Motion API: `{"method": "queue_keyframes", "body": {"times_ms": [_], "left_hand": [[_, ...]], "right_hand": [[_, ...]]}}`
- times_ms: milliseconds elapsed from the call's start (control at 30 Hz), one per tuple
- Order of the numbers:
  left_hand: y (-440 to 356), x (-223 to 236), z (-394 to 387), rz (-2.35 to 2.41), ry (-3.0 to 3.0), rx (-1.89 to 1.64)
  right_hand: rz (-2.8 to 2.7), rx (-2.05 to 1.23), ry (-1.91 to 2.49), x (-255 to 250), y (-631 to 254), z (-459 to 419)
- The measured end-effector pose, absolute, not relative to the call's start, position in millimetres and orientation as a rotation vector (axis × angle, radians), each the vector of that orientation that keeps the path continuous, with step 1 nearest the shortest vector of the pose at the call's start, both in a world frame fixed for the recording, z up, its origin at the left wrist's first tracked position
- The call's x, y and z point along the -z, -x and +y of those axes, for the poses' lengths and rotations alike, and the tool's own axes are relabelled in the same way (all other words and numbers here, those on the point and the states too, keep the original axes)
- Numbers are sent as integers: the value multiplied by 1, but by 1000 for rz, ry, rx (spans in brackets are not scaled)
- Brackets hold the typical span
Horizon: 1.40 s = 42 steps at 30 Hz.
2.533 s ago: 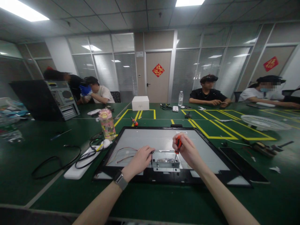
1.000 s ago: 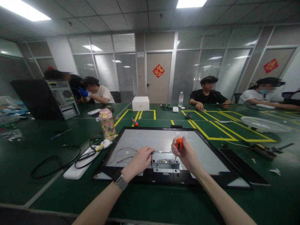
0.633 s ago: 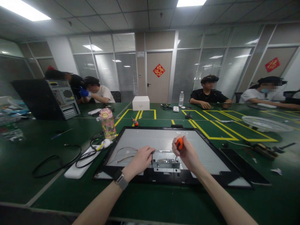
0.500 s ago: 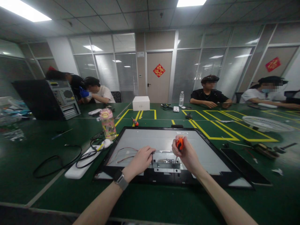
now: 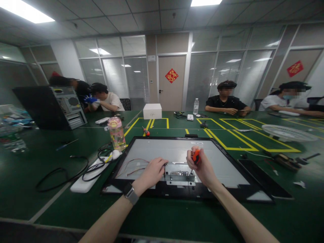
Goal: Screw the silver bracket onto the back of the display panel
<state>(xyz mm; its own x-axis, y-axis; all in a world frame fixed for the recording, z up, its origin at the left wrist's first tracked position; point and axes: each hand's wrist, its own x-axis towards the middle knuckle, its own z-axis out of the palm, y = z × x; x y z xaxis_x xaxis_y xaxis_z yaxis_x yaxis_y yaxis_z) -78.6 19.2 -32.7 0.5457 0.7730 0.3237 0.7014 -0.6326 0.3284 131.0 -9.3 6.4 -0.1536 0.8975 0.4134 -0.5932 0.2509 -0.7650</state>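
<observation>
A monitor panel point(image 5: 162, 148) with a black frame lies back side up in front of me, a silvery metal bracket point(image 5: 180, 177) at its near middle. My left hand point(image 5: 153, 172), with a watch at the wrist, has its fingers closed against the bracket's left end; the fingertips are partly hidden. In my right hand point(image 5: 204, 170) is a screwdriver point(image 5: 195, 156) with an orange and black handle. Its shaft slants down to the bracket's right part, where the tip is hard to make out. Thin wires point(image 5: 134, 165) lie on the panel left of my left hand.
On the left are a white power strip point(image 5: 88, 177) with black cables, a pink-lidded bottle point(image 5: 116, 135) and a computer tower point(image 5: 50, 108). A white box point(image 5: 152, 111) stands beyond the panel. A dark flat panel point(image 5: 264, 179) lies at right. Several people sit or stand across the table.
My right hand has shifted slightly right and the screwdriver handle has turned and tilted in it. My left hand stays at the bracket. Across the table, a blue-gloved hand has lowered.
</observation>
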Motion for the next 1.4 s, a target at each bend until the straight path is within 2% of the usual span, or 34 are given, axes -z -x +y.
{"method": "queue_keyframes", "body": {"times_ms": [267,600,1400], "left_hand": [[80,36,20,1251,-2621,-679],[78,33,19,1275,-2619,-643],[78,33,20,1268,-2605,-629]], "right_hand": [[-1095,-1302,482,-10,-132,-9],[-1136,-1267,424,-8,-132,-10],[-1116,-1374,404,-8,-131,-10]]}}
